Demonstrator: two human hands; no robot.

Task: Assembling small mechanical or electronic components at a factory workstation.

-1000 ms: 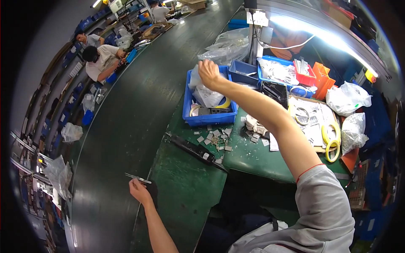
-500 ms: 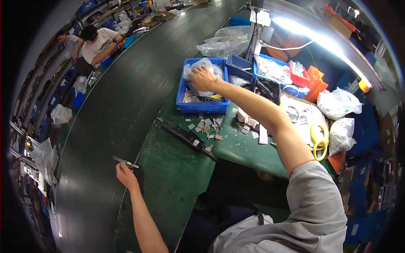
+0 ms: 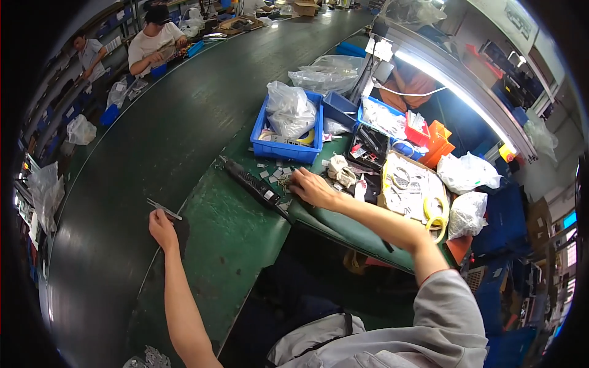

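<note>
My left hand (image 3: 162, 229) is closed on slim metal tweezers (image 3: 164, 209) above the dark belt's near edge. My right hand (image 3: 315, 189) reaches down to the green bench, fingers bent together over a scatter of small screws (image 3: 283, 178) and grey square pieces (image 3: 272, 178). Anything between its fingertips is hidden. Just left of that hand lies a black electric screwdriver (image 3: 253, 186), pointing away from me. Beyond the pile stands a blue bin (image 3: 286, 151) with a clear plastic bag (image 3: 291, 113) and a yellow tape roll in it.
A dark conveyor belt (image 3: 123, 257) runs along the left. At right are a cardboard tray (image 3: 410, 178) with yellow rings, a black box of tools (image 3: 368, 147), red and orange bins, and stuffed plastic bags (image 3: 469, 172). A lamp tube (image 3: 457, 92) hangs overhead. Two people sit across the belt.
My right hand has left the bag in the blue bin and come down toward me to the small parts. My left hand still holds the tweezers. The whole view has shifted slightly.
</note>
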